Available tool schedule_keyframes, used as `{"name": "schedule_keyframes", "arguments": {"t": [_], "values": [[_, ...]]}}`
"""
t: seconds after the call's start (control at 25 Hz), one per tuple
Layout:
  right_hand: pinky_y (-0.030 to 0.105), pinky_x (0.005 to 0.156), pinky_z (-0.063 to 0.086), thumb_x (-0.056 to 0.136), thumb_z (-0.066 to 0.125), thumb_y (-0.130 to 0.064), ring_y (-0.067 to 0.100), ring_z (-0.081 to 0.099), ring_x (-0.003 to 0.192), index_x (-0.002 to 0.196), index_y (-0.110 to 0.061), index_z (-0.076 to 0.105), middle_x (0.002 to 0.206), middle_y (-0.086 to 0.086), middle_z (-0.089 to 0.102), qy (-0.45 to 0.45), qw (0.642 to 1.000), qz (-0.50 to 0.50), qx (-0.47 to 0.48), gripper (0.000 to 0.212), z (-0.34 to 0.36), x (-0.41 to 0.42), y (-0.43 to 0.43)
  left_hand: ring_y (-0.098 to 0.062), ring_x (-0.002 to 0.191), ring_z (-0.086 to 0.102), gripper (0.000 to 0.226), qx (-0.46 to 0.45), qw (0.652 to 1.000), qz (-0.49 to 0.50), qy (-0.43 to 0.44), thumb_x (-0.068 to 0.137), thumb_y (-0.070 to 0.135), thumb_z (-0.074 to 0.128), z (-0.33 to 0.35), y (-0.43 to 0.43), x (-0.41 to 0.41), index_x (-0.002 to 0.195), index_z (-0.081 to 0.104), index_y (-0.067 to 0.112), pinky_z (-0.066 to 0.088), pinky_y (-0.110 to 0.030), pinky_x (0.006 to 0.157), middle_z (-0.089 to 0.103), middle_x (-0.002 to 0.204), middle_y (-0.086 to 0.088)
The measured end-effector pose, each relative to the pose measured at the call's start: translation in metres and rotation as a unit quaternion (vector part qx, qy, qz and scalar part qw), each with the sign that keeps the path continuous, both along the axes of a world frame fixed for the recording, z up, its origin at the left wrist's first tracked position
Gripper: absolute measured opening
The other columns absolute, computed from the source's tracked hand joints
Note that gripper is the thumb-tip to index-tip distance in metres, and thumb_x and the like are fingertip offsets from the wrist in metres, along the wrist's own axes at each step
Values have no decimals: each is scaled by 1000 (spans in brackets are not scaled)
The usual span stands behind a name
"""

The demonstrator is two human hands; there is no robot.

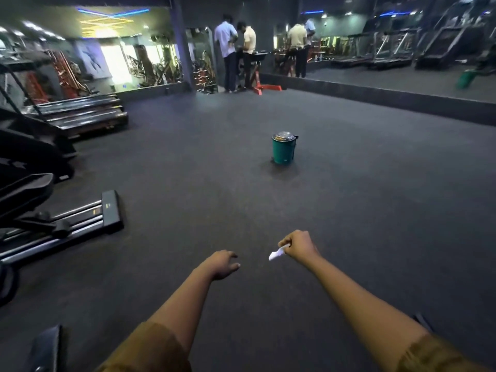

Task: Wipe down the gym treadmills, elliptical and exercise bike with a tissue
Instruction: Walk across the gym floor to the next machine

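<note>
My right hand (298, 245) pinches a small white tissue (276, 255), which hangs out to its left above the dark gym floor. My left hand (224, 264) is stretched forward beside it with loose fingers and holds nothing. An elliptical (61, 218) with silver rails stands at the left edge, its end cap nearest me. Treadmills (80, 111) line the left wall farther back. Neither hand touches any machine.
A green pedal bin (283, 149) with a shiny lid stands alone on the floor (349, 210) ahead. Two people (237, 52) stand at a red-framed machine by the far wall. A long mirror (402, 49) runs along the right wall, reflecting more treadmills.
</note>
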State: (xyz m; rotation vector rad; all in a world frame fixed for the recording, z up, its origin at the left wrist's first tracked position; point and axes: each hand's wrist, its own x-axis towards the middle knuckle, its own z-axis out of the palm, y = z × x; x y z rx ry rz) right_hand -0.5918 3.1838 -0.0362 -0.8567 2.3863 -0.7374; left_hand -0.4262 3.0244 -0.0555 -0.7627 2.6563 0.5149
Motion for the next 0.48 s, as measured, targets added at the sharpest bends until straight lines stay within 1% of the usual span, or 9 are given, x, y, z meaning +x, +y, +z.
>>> {"name": "schedule_keyframes", "arguments": {"t": [0.12,0.24,0.36,0.48], "values": [[29,88,50,65,84,-31,16,63,104,100,-15,74,105,4,71,11,1000,1,-13,40,-2,-87,-83,-24,137,35,50,3,1000,-14,-2,100,32,45,-3,-75,-87,143,39,8,26,-27,107,38,149,-11],[30,88,51,61,86,-36,16,63,103,99,-16,74,104,3,71,8,1000,-13,-21,45,-7,-183,-167,-24,137,35,51,-3,999,-31,2,99,33,46,-5,-166,-186,144,38,10,27,-28,107,38,149,-10],[34,90,51,57,88,-41,18,63,105,100,-19,74,106,1,71,-8,999,-31,-4,50,5,-263,-234,-24,137,36,49,6,998,-50,-22,100,33,45,8,-242,-275,142,41,9,27,-28,107,39,149,-10],[32,91,50,55,88,-43,14,63,103,100,-18,73,103,0,71,-14,998,-53,-8,54,13,-350,-294,-24,135,39,49,11,997,-76,-31,100,33,45,17,-314,-373,143,40,9,30,-28,105,41,148,-11]]}}
